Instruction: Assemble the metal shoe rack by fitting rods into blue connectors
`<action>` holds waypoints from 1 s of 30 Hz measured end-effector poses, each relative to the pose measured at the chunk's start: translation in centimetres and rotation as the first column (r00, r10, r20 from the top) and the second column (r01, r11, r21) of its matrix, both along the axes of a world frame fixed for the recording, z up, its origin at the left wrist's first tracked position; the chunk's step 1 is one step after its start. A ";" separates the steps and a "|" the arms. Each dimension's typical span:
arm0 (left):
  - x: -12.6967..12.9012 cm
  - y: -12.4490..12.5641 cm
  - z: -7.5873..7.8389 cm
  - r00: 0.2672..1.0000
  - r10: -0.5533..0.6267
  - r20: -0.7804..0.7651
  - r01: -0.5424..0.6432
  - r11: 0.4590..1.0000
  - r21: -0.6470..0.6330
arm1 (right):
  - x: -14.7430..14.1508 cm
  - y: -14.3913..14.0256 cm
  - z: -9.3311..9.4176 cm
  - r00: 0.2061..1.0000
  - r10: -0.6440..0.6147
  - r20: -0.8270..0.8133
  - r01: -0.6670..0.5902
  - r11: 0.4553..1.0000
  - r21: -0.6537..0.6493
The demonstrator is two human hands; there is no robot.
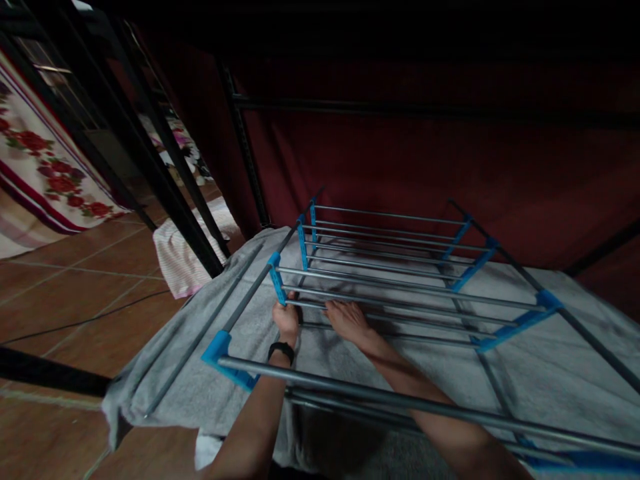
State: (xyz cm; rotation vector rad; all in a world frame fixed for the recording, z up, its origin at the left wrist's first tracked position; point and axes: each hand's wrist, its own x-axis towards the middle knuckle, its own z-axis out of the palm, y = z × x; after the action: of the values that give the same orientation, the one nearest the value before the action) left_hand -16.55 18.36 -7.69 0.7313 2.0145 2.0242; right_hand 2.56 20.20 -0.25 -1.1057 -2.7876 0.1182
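Observation:
A rack of grey metal rods with blue plastic connectors (390, 280) lies on a grey cloth (550, 360) spread over the floor. Both my arms reach in under the nearest rod (380, 395). My left hand (287, 319), with a black band on its wrist, is closed around a rod end beside a blue connector (277, 279). My right hand (349, 319) lies palm down on the rods of the same shelf, fingers spread, a little to the right of the left hand.
A dark red curtain (400, 153) hangs behind the rack. Black metal frame posts (150, 160) slant at the left. A striped pink cloth (180, 260) and a flowered fabric (45, 167) lie on the tiled floor (75, 293) at left.

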 end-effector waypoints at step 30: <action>0.4 -0.2 -0.2 0.997 -0.037 -0.070 0.037 0.999 -0.006 | 3.0 -0.1 0.8 0.984 -0.083 0.158 0.084 0.996 0.003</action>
State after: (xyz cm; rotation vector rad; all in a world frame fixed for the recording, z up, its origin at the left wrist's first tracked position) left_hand -16.18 18.20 -7.91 0.8432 2.0264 1.9995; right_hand 5.51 20.07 0.54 -1.2844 -2.8721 0.0278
